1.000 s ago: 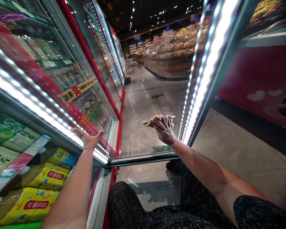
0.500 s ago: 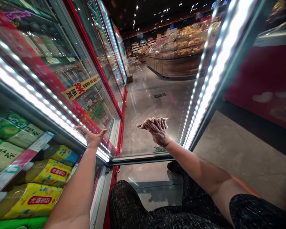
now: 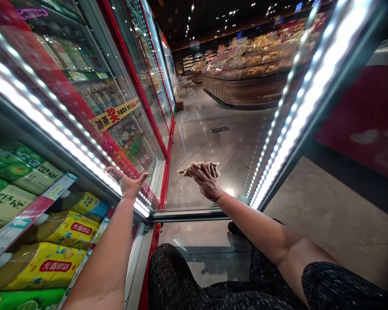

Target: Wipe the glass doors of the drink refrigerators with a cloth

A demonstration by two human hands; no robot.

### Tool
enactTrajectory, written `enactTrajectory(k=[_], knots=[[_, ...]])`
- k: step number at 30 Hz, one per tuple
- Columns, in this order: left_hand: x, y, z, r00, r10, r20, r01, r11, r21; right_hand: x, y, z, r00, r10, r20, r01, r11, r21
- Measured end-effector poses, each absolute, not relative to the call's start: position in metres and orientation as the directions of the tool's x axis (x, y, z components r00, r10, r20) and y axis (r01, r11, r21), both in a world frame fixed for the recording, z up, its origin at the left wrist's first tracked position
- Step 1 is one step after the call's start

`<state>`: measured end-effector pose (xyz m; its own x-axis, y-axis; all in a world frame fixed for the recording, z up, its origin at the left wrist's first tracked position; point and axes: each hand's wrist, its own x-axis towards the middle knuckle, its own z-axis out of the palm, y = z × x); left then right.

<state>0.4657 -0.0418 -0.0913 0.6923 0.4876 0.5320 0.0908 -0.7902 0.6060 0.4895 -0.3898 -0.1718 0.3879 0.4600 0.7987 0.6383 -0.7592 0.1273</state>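
Note:
My right hand (image 3: pixel 207 183) presses a crumpled beige cloth (image 3: pixel 198 167) flat against the inside of the open glass cooler door (image 3: pixel 226 129), low on the pane. Its fingers lie over the cloth and grip it. My left hand (image 3: pixel 127 183) rests open, fingers spread, on the lit frame (image 3: pixel 67 142) of the cooler beside the door's hinge. Both forearms reach forward from the bottom of the view.
Yellow and green drink packs (image 3: pixel 51 254) fill the cooler shelves at left. The door's bright LED strip (image 3: pixel 297 120) runs up the right. Beyond the glass are a shiny tiled aisle (image 3: pixel 213 125), more red-framed coolers (image 3: pixel 148 77) and a wooden produce counter (image 3: pixel 252 86).
My right hand has slid the cloth leftward and slightly down across the glass. My left hand has stayed on the frame. The view has tilted a little.

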Motion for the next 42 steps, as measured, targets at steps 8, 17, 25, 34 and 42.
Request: enactTrajectory(k=[8,17,25,34,42], knots=[[0.463,-0.048,-0.089,0.68,0.501,0.535,0.092,-0.783,0.615,0.484,-0.372,-0.204,0.404,0.533,0.744,0.683,-0.716,0.142],[0.461,-0.047,-0.091,0.681,0.484,0.549,0.07,-0.79,0.609,0.493,-0.338,-0.169,0.377,0.446,0.812,0.682,-0.727,0.083],[0.462,-0.045,-0.093,0.698,0.492,0.52,0.075,-0.773,0.631,0.485,-0.313,-0.161,0.367,0.566,0.738,0.774,-0.626,0.096],[0.458,-0.039,-0.095,0.713,0.47,0.52,0.084,-0.794,0.602,0.487,-0.281,-0.153,0.347,0.621,0.703,0.81,-0.577,0.11],[0.451,-0.035,-0.089,0.741,0.426,0.518,0.041,-0.8,0.599,0.488,-0.264,-0.118,0.326,0.627,0.707,0.823,-0.556,0.114]])
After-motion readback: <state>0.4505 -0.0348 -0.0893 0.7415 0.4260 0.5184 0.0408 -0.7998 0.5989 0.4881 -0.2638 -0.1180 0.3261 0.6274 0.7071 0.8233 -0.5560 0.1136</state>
